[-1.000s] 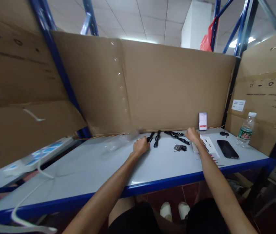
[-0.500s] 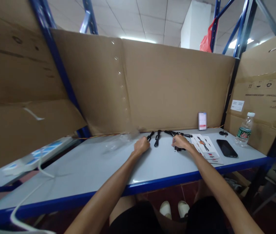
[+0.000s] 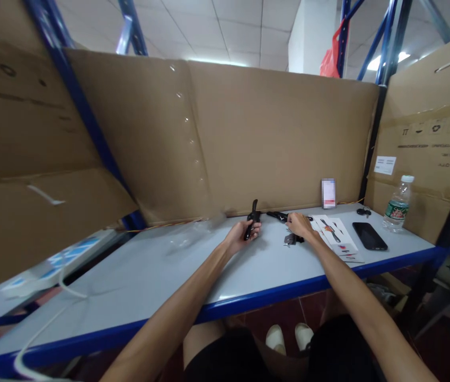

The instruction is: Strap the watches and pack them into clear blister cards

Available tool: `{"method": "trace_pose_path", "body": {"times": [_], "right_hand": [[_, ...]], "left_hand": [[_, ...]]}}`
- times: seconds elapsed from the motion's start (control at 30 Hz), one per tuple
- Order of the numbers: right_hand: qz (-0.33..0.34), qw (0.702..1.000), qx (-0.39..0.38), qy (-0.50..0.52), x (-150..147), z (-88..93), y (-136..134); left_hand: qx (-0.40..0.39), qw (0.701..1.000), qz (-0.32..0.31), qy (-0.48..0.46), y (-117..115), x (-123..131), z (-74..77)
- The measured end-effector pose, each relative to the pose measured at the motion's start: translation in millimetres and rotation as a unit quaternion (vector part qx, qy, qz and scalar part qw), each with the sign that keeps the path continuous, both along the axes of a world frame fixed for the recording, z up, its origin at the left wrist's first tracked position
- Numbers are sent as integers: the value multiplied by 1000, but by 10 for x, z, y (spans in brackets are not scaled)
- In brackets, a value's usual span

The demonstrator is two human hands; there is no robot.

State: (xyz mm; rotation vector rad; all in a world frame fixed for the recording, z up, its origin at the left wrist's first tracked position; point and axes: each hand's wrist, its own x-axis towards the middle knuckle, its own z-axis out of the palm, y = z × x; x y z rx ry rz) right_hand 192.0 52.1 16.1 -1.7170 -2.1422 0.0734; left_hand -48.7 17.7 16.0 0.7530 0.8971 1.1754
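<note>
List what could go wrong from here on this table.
1. The black piece in the left hand sticks up out of the grip, so it might slip or tip out.
2. The small parts lie loose right beside the right hand; a careless sweep could scatter them.
3. The leaflets lie near the front edge of the table, by the right forearm, which could brush them off.

We held slim black tool, glossy, upper end tipped slightly right. To its right, black pieces lay flat, grouped, partly hidden from us. Just nearer us, small grey-and-black parts lay clustered.
</note>
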Motion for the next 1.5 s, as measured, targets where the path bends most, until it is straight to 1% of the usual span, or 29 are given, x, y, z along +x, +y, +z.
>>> {"method": "trace_pose_path", "body": {"times": [0.07, 0.13, 0.23, 0.3, 0.33, 0.53, 0.63, 0.7, 0.77, 0.83, 0.97, 1.03, 1.1, 1.17, 1.2, 1.27, 1.37, 1.5], "right_hand": [[5, 1000, 1, 21, 63, 66, 10], [41, 998, -33, 35, 128, 124, 16], [124, 980, -150, 49, 202, 167, 17], [156, 962, -217, 56, 227, 165, 21], [163, 957, -233, 54, 233, 158, 26], [173, 961, -212, 33, 200, 84, 101], [160, 963, -208, 58, 178, 59, 122], [150, 958, -226, 93, 180, 62, 120], [147, 947, -249, 140, 197, 83, 111], [152, 935, -254, 194, 213, 116, 96], [145, 914, -210, 315, 154, 156, 52], [138, 894, -197, 379, 61, 141, 22], [140, 866, -212, 431, -44, 106, -6], [147, 847, -241, 452, -124, 67, -25], [148, 843, -254, 451, -148, 49, -30], [153, 845, -262, 441, -165, 22, -31], [171, 847, -254, 435, -153, 5, -30], [192, 833, -273, 442, -172, 9, -58]], "left_hand": [[-2, 1000, -12, -17, -26, 48, 7], [0, 1000, -19, -22, -40, 89, -1], [-4, 1000, -23, -15, -42, 135, -38], [-5, 1000, -21, -8, -36, 157, -70], [-3, 1000, -20, -4, -32, 167, -85], [-4, 999, -27, 20, -32, 230, -120], [7, 999, -26, 33, -55, 261, -111], [14, 999, -24, 43, -72, 274, -107], [17, 998, -21, 51, -87, 280, -108], [25, 998, -22, 59, -97, 283, -116], [43, 995, -39, 79, -105, 296, -142], [49, 994, -55, 82, -108, 304, -156], [59, 992, -72, 81, -110, 311, -169], [67, 991, -80, 86, -109, 316, -179], [67, 990, -80, 90, -107, 316, -184], [62, 990, -77, 98, -97, 314, -194], [59, 990, -77, 98, -77, 308, -211], [69, 989, -84, 99, -74, 315, -227]]}}
